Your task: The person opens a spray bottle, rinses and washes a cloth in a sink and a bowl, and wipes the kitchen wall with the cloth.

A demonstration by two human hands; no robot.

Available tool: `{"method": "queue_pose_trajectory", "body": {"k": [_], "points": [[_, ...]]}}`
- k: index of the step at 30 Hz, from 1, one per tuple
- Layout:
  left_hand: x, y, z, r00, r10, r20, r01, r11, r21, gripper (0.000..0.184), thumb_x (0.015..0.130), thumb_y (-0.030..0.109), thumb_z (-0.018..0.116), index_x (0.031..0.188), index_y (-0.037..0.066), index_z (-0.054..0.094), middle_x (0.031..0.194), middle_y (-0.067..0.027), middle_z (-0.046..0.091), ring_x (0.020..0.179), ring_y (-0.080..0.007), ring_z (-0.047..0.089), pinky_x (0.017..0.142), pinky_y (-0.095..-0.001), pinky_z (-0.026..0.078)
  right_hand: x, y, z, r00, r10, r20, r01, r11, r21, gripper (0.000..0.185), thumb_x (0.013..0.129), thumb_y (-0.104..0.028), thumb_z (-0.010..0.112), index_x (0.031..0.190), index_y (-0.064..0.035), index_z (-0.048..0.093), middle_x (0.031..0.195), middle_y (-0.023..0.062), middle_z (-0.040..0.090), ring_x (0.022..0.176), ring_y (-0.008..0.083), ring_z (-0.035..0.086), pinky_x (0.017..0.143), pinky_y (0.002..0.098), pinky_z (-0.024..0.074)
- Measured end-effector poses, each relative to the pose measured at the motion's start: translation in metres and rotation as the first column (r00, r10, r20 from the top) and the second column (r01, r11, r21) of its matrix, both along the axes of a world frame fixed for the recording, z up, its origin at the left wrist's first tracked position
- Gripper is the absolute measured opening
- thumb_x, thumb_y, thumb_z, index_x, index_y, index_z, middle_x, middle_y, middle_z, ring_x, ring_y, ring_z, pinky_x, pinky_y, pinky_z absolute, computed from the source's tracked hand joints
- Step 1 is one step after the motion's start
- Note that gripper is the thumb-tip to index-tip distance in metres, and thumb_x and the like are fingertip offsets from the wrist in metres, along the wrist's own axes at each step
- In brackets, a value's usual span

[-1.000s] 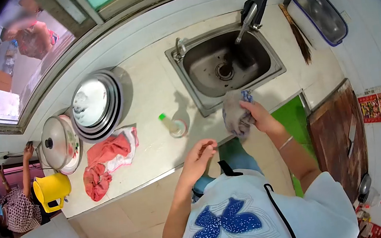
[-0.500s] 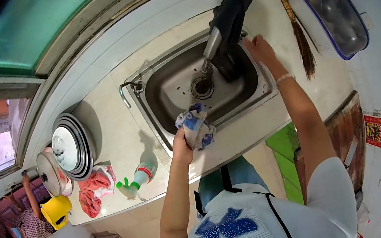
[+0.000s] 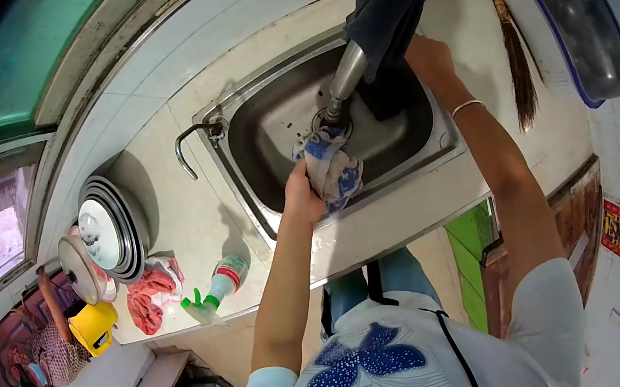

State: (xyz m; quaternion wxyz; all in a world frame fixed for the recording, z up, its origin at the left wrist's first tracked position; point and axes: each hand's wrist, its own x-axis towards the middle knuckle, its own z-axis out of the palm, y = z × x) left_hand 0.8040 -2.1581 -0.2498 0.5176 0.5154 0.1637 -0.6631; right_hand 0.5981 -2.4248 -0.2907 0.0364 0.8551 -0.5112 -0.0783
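My left hand [image 3: 304, 194] is closed around a crumpled white-and-blue cloth [image 3: 334, 166]. It holds the cloth over the front part of the stainless steel sink [image 3: 221, 170], close to the drain. My right hand [image 3: 430, 58] is at the sink's back right corner, beside the base of the tap. Its fingertips are hidden behind dark fabric [image 3: 398, 3] draped over the upper tap. A metal tube [image 3: 346, 69] comes out from under that fabric and points down at the drain. Small dark bits lie on the sink bottom.
A small curved spout [image 3: 184, 157] stands at the sink's left. Further left are stacked metal basins [image 3: 143, 233], a pot lid [image 3: 77, 270], red cloths [image 3: 147, 299] and a spray bottle [image 3: 228, 275]. On the right lie a straw brush [image 3: 518, 69] and a blue-rimmed tub [image 3: 576, 29]. Another person [image 3: 63, 351] is at far left.
My left hand has carried the cloth from the sink's front rim inward, nearer the drain. My right hand stays by the back right corner. The whole view has shifted slightly.
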Motion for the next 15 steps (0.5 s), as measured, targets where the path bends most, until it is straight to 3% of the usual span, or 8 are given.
{"method": "queue_pose_trajectory", "body": {"k": [6, 9, 13, 15], "points": [[-0.001, -0.010, -0.009, 1.000, -0.025, 0.007, 0.026, 0.999, -0.023, 0.038, 0.101, 0.028, 0.037, 0.122, 0.003, 0.057, 0.119, -0.0118, 0.064, 0.112, -0.0272, 0.060, 0.098, -0.0417, 0.048, 0.002, 0.005, -0.007, 0.998, -0.005, 0.063, 0.011, 0.996, -0.093, 0.019, 0.091, -0.014, 0.050, 0.087, -0.0041, 0.066, 0.081, 0.0147, 0.071, 0.077, 0.0296, 0.072, 0.064, 0.0417, 0.0575], [-0.002, -0.015, -0.009, 1.000, -0.011, 0.012, 0.011, 1.000, 0.024, 0.040, 0.102, 0.031, 0.036, 0.123, 0.005, 0.057, 0.119, -0.0120, 0.064, 0.112, -0.0278, 0.060, 0.099, -0.0430, 0.048, 0.002, 0.006, -0.004, 0.999, 0.015, 0.029, -0.013, 0.996, -0.085, 0.020, 0.091, -0.015, 0.050, 0.084, -0.0048, 0.066, 0.081, 0.0150, 0.071, 0.077, 0.0288, 0.071, 0.064, 0.0410, 0.0574], [0.002, -0.014, -0.020, 0.997, -0.007, -0.073, 0.003, 0.998, -0.058, 0.043, 0.102, 0.038, 0.037, 0.126, 0.008, 0.056, 0.119, -0.0113, 0.064, 0.111, -0.0280, 0.061, 0.100, -0.0443, 0.047, 0.002, 0.005, 0.001, 0.999, 0.014, 0.036, -0.013, 1.000, -0.015, 0.023, 0.094, -0.018, 0.048, 0.087, -0.0045, 0.065, 0.083, 0.0150, 0.071, 0.077, 0.0293, 0.071, 0.065, 0.0408, 0.0571], [-0.001, -0.013, -0.023, 0.995, -0.015, -0.097, 0.006, 0.995, -0.099, 0.043, 0.102, 0.039, 0.038, 0.126, 0.008, 0.056, 0.119, -0.0110, 0.064, 0.111, -0.0280, 0.062, 0.100, -0.0447, 0.047, 0.003, 0.009, 0.004, 0.982, -0.133, 0.136, 0.129, 0.991, 0.038, 0.030, 0.098, -0.026, 0.044, 0.091, -0.0042, 0.064, 0.084, 0.0155, 0.071, 0.079, 0.0317, 0.070, 0.068, 0.0432, 0.0563]]}}
